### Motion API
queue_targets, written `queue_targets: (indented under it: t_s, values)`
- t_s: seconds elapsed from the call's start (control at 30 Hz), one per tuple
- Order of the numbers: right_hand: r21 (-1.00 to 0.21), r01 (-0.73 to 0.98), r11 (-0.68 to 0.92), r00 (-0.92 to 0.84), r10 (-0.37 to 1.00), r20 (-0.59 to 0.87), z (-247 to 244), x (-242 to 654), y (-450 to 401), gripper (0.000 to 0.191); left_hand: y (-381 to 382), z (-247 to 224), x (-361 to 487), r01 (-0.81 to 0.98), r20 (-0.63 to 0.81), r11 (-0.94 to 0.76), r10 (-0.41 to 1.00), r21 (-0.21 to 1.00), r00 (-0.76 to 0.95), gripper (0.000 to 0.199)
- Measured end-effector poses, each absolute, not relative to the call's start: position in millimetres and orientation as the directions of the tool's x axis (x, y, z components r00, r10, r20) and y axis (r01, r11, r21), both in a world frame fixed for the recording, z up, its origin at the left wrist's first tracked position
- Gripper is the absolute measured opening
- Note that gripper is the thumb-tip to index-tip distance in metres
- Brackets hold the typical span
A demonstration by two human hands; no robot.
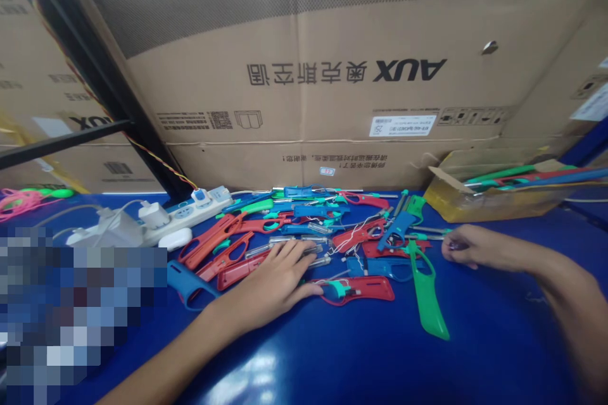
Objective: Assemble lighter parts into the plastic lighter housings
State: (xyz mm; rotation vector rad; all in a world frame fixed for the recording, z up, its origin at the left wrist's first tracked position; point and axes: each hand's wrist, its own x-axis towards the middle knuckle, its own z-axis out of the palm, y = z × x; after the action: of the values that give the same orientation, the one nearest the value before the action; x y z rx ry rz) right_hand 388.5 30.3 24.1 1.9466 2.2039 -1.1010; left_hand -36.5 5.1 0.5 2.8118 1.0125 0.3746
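Observation:
My left hand [282, 277] lies palm down over the near side of a pile of long-nosed lighters, its fingers outstretched and apart across some clear and silvery pieces. By its thumb is a red lighter [373, 288] with a teal trigger. To the right of the pile, my right hand [477, 247] is closed in a pinch near the table; a small dark bit shows at its fingertips, too little to name. A green lighter [430, 300] lies handle toward me, left of that hand. Among the pile are a blue lighter [375, 267] and loose white wires.
A taped cardboard box [494, 205] with more lighters stands at the back right. At left are a power strip [190, 210] with chargers and a white case [175, 239]. A large carton [304, 31] walls off the back of the blue table [342, 354].

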Motion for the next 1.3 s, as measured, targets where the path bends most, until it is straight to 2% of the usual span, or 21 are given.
queue_targets:
  t_s: [0.13,0.8,1.3]
  values:
    - [-0.489,0.872,-0.026,-0.217,0.875,-0.432,22.4,390.1,30.6,0.024,5.4,-1.6,-36.8,0.604,0.216,-0.773,0.635,0.197,0.742,0.051]
    - [-0.402,0.914,-0.056,-0.137,0.889,-0.436,23.7,390.6,31.2,0.049,5.6,2.0,-36.7,0.608,0.184,-0.769,0.639,0.199,0.747,0.05]
    - [-0.425,0.899,-0.103,-0.098,0.899,-0.427,14.1,417.9,31.3,0.048,6.1,1.2,-37.2,0.613,0.175,-0.768,0.639,0.183,0.749,0.052]
